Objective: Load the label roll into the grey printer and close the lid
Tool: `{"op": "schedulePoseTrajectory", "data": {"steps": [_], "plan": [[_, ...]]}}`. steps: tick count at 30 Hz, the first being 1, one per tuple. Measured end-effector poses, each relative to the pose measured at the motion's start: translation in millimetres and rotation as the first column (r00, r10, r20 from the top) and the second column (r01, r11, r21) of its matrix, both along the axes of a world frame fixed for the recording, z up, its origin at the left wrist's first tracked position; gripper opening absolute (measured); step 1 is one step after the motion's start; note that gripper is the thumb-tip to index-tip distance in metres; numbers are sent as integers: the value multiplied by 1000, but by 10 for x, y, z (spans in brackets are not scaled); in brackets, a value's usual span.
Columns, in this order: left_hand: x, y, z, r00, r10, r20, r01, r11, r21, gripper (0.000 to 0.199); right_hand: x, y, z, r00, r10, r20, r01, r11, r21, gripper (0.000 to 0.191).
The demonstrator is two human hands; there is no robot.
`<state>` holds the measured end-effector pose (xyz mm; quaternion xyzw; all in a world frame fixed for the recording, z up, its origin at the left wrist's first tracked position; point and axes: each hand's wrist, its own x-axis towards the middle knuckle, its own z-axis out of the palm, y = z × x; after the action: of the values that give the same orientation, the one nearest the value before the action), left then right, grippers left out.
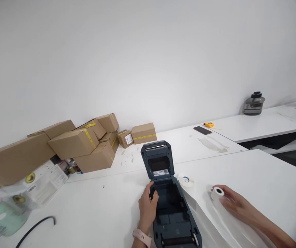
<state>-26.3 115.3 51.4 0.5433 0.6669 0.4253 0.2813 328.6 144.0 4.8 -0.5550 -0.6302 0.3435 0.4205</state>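
Observation:
A dark label printer [168, 206] lies on the white table with its lid [158, 160] raised and its bay exposed. My left hand [148, 206], with a pink watch band [142, 237] at the wrist, is closed on the printer's left rim, thumb over the edge. To the right of the printer, my right hand [232, 203] holds a small white paper roll [215, 195] with a dark hollow core. A pale translucent strip [210, 224] runs from near the printer toward the bottom edge. Beside the printer's hinge sits another white roll [186, 182].
Cardboard boxes [72, 143] are piled at the back left, near clear packages [44, 182] and a mint-green container [5, 215]. A black cable [35, 225] lies at the front left. Farther right are a phone [202, 130], a yellow tape measure [209, 124] and a jug [253, 104].

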Motion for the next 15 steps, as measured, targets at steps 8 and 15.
{"op": "schedulePoseTrajectory", "data": {"steps": [8,15], "plan": [[5,-7,40,999,-23,-41,24,1000,15,39,232,119,-199,992,67,-103,-77,992,-96,69],[9,13,34,994,-11,-113,11,1000,4,35,-338,230,465,955,-72,-287,57,997,-60,55]]}}
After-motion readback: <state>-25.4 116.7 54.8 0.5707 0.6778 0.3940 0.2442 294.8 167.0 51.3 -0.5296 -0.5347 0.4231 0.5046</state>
